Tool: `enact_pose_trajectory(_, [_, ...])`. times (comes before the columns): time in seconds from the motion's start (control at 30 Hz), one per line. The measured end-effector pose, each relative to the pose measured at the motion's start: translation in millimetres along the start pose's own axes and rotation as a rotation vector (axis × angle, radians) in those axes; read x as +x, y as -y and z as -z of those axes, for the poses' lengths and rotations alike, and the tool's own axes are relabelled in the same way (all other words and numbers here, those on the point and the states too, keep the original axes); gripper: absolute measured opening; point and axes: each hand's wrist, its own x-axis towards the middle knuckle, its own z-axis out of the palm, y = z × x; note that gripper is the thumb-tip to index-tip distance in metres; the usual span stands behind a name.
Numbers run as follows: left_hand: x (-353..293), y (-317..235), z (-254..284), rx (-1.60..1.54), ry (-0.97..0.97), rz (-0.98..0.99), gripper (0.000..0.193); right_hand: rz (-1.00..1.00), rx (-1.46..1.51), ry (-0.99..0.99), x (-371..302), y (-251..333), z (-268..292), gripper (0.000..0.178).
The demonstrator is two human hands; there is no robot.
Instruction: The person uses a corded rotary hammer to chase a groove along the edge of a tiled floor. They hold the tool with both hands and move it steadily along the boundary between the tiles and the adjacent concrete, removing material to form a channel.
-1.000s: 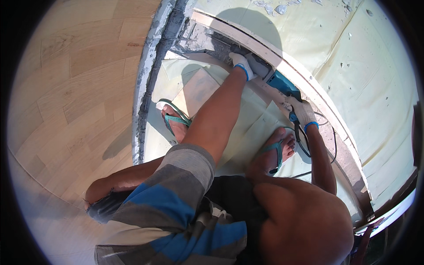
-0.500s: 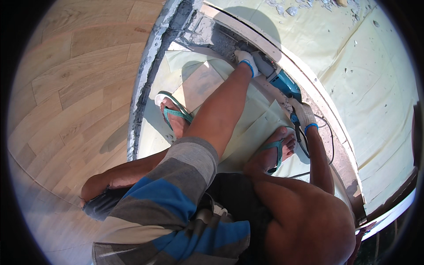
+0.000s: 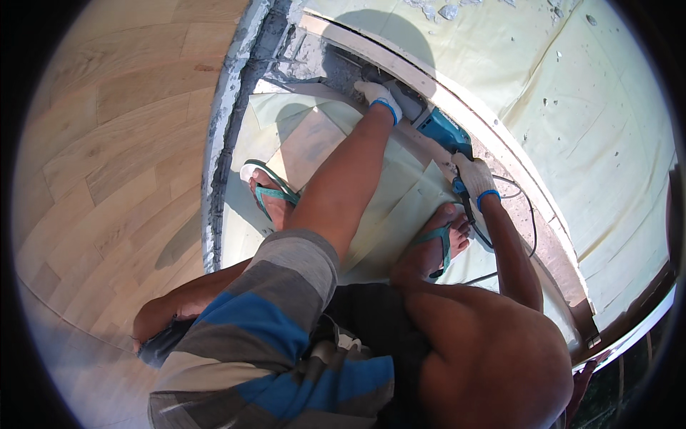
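Note:
A corded rotary hammer (image 3: pixel 444 129), with a teal body, grey gear housing and black rear grip, lies slantwise along a narrow strip beside a pale ledge. My left hand (image 3: pixel 377 94), in a white work glove with a blue cuff, is closed at its front end. What the fingers wrap there is mostly hidden. Gloved the same way, my right hand (image 3: pixel 474 174) is closed round the rear grip, where the black cord (image 3: pixel 533 222) comes out. The tool's tip is in shadow and cannot be made out.
Pale sheeting (image 3: pixel 400 207) covers the ground around my sandalled feet. A broken concrete edge (image 3: pixel 221 157) borders wood-look flooring (image 3: pixel 121 143) at left. Beyond the pale ledge (image 3: pixel 500 136), more sheeting (image 3: pixel 607 129) carries scattered concrete chunks (image 3: pixel 448 11). Loose grey rubble (image 3: pixel 307 61) lies near the tool's front.
My view has shifted slightly, so the scene sits a little farther left and up. Both hands keep hold of the rotary hammer.

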Motion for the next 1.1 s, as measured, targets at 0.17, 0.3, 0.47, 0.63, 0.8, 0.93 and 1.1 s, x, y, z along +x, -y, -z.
enact_pose_trajectory(0.17, [-102, 101, 83, 0.095, 0.127, 0.15, 0.081, 0.158, -0.125, -0.159, 15, 40, -39, 0.07])
enact_pose_trajectory(0.3, [-120, 128, 88, 0.031, 0.142, 0.163, 0.075, 0.421, -0.336, 0.018, 29, 28, -55, 0.04])
enact_pose_trajectory(0.47, [-136, 119, 91, 0.097, 0.177, 0.105, 0.068, 0.719, -0.463, 0.218, 12, 25, -29, 0.03])
enact_pose_trajectory(0.63, [-121, 79, 102, 0.095, 0.237, 0.029, 0.072, 0.64, -0.491, 0.16, -1, 1, -5, 0.031])
enact_pose_trajectory(0.8, [-4, 44, -17, 0.543, 0.109, -0.19, 0.078, 0.57, -0.517, 0.145, -16, 14, 1, 0.028])
enact_pose_trajectory(0.93, [39, 196, -109, 1.442, 0.112, -0.114, 0.082, 0.746, -0.43, 0.212, -23, 69, -31, 0.027])
enact_pose_trajectory(1.1, [-61, 41, 48, 3.179, -0.131, -0.633, 0.083, 0.506, -0.407, 0.115, -18, 3, 8, 0.026])
